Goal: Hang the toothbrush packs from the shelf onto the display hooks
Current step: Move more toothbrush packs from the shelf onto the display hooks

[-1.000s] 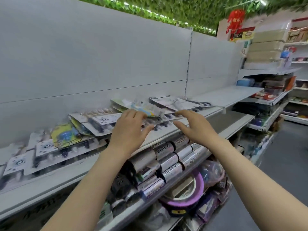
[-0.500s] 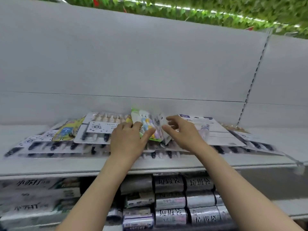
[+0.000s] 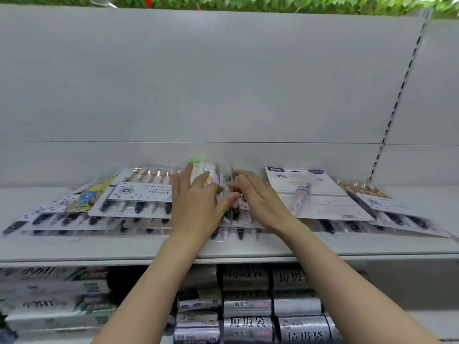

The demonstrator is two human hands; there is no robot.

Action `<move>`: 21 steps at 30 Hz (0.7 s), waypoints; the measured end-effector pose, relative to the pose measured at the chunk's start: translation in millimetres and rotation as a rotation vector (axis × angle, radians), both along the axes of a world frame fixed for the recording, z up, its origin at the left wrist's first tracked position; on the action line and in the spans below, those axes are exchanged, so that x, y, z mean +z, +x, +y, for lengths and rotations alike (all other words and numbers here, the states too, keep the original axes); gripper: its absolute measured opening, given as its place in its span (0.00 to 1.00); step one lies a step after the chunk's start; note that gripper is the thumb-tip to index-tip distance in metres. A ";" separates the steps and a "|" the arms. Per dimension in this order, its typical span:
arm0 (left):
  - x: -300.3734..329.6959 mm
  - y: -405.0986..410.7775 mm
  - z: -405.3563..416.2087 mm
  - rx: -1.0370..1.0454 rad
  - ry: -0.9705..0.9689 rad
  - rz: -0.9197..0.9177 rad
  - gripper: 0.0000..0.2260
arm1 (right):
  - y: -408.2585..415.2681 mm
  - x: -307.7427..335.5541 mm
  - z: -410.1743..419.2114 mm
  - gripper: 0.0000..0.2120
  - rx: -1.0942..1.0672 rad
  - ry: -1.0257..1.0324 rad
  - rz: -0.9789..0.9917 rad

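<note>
Both hands have gone a little further back over the pile since half a second ago, and the coloured pack between them now stands more upright. The left hand (image 3: pixel 196 207) has its fingers spread and only loosely bent, with the fingertips against the front of this small toothbrush pack (image 3: pixel 207 173), which has a green top edge. The right hand (image 3: pixel 258 202) meets it from the other side, fingers bent toward the pack's edge. The picture is blurred there, so it is not possible to tell if they pinch the pack or only touch it. The pack is tilted up above the other toothbrush packs (image 3: pixel 139 197), which lie flat and overlapping on the white shelf (image 3: pixel 74 249). A large white card pack (image 3: pixel 315 194) lies just to the right of the right hand. Silver rolls (image 3: pixel 246 304) fill the level under the shelf.
</note>
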State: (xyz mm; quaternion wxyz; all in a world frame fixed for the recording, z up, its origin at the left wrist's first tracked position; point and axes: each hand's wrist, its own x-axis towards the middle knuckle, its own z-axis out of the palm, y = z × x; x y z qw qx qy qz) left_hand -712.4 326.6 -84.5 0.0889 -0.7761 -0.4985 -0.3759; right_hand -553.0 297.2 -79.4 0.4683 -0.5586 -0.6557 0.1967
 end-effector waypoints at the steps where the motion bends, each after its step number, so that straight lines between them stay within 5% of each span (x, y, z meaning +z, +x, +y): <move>1: 0.9 3.0 -0.5 0.014 0.009 0.021 0.32 | 1.8 0.3 -1.0 0.19 0.004 -0.005 0.020; 10: 22.7 4.0 -13.5 0.052 -0.184 0.202 0.20 | -4.1 6.6 3.5 0.18 -0.022 0.013 0.069; 18: 10.8 -15.0 4.9 -0.180 -0.251 -0.420 0.12 | -10.5 4.7 10.0 0.23 -0.127 0.099 0.034; 21: 9.3 -22.4 2.3 -0.217 -0.242 -0.591 0.11 | -16.1 3.5 13.9 0.32 -0.200 0.065 0.277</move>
